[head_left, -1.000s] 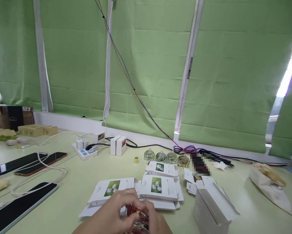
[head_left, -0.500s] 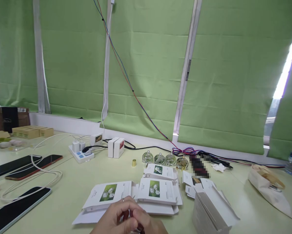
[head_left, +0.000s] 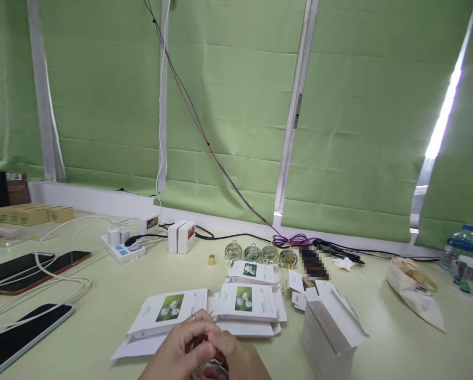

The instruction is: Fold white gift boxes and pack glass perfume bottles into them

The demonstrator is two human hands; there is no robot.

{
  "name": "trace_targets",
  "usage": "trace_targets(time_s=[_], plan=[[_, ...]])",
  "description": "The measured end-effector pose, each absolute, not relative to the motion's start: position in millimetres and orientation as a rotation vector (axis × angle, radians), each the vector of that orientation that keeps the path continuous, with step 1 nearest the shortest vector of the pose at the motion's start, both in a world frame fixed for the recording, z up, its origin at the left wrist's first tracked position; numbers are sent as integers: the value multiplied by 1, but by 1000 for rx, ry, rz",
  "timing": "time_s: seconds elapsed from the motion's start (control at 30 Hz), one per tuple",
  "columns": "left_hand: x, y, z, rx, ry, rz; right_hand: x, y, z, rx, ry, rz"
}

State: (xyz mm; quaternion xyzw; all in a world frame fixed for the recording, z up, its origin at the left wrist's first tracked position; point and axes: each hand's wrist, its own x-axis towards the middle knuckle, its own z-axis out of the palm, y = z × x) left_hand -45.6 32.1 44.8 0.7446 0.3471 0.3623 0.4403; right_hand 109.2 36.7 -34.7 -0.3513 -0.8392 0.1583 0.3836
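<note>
At the bottom centre, my left hand (head_left: pixel 181 345) and my right hand (head_left: pixel 242 353) are cupped together with fingers bent and touching. Between them shows part of a clear, shiny item with dark red in it (head_left: pixel 211 370); the fingers cover most of it. Just beyond my hands lie flattened white cartons with a flower picture, one on the left (head_left: pixel 169 311) and one in the middle (head_left: pixel 246 301), with another (head_left: pixel 254 272) behind. An upright open white box (head_left: pixel 327 332) stands to the right of my right hand.
Several round glass bottles (head_left: pixel 252 253) stand in a row behind the cartons, with a small gold cap (head_left: pixel 211 259) to their left. Phones (head_left: pixel 26 338) and white cables lie at left beside a power strip (head_left: pixel 123 250). A cloth pouch (head_left: pixel 414 295) lies at right.
The view has swung slightly to the right, so the table things sit further left and a water bottle shows more fully. Between my hands, more of the clear and red item shows.
</note>
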Motion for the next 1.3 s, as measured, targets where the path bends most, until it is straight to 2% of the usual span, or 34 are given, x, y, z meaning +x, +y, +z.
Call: trace_targets(time_s=[0.2,0.63,0.9,1.0,1.17,1.3], plan=[[-44,28,50,1870,878,885,121,21,-17,-683,-2060,400],[-43,25,57,1863,894,880,126,8,8,-775,-2130,388],[-41,23,55,1906,931,870,129,11,1,-731,-2181,279],[-49,27,69,1977,979,841,129,14,-6,-741,-2195,210],[-51,78,126,2213,1245,970,129,15,-11,-814,-2218,223],[-36,155,141,2503,1538,558,130,14,-6,-851,-2241,262]])
